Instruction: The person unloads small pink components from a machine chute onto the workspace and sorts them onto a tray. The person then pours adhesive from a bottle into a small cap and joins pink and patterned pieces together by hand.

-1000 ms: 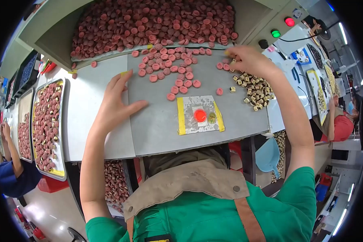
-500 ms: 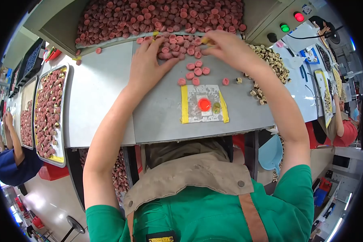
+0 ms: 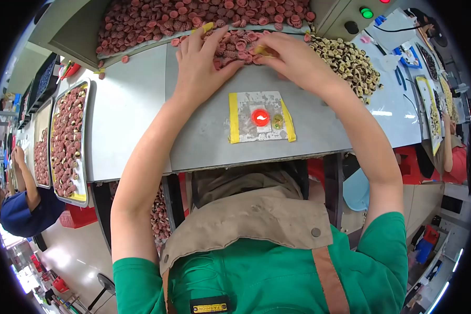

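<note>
My left hand (image 3: 200, 64) spreads its fingers along the left side of a pile of small pink, bumpy raspberry-shaped cups (image 3: 234, 48), thumb resting at the pile's near edge. At the right side, my right hand (image 3: 294, 58) curves round the same pile, thumb and fingers apart, with no single piece visibly held. Yellow coverings show on fingertips of both hands. Some fingertips and part of the pile are hidden. Nearer to me, a worn pad (image 3: 248, 133) with yellow tape edges bears a glowing red disc (image 3: 260, 118) and a small greenish spot.
More pink cups (image 3: 193, 15) fill the bin behind the pile. To the right lie many cream-and-dark pieces (image 3: 350, 65). A tray (image 3: 86, 157) of assembled-looking pieces stands left. A green button (image 3: 367, 12) sits on the housing. Other people work at both sides.
The loose pink cups in front of the pile no longer lie there; the pile sits between my hands. A stray cream-and-dark piece has left the middle. The view has shifted slightly.
</note>
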### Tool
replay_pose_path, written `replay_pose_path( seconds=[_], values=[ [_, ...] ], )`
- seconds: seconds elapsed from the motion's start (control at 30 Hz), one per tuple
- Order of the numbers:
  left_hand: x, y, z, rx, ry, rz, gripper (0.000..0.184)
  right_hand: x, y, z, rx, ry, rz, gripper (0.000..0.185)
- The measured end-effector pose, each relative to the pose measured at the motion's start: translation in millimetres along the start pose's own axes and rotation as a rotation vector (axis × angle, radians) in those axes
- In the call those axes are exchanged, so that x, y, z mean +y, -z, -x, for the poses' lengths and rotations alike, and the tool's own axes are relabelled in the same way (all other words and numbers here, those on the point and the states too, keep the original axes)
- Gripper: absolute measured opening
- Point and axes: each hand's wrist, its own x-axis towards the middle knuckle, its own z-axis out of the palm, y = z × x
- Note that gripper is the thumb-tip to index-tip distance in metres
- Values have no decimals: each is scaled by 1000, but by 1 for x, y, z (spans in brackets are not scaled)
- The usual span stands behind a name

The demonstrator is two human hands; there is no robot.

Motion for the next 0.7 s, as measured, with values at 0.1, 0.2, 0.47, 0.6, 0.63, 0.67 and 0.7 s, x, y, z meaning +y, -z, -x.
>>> replay_pose_path(
  seconds=[0.1,0.2,0.47,0.6,0.63,0.67,0.7],
  values=[
    [2,26,21,-99,80,39,77,10,19,16,-121,41,137,14],
    [3,31,27,-143,93,-50,78,19,11,29,-209,16,142,15],
    [3,55,47,-28,187,13,81,6,15,15,151,89,92,16],
    [-3,115,99,-36,400,-174,73,9,23,78,239,-226,-153,14],
    [-11,128,113,9,490,-187,67,14,22,93,268,-321,-209,14],
    [-25,143,125,9,511,-240,61,18,16,107,327,-344,-275,14],
    [-35,157,127,-26,577,-279,58,22,10,120,384,-368,-340,14]
  ],
)
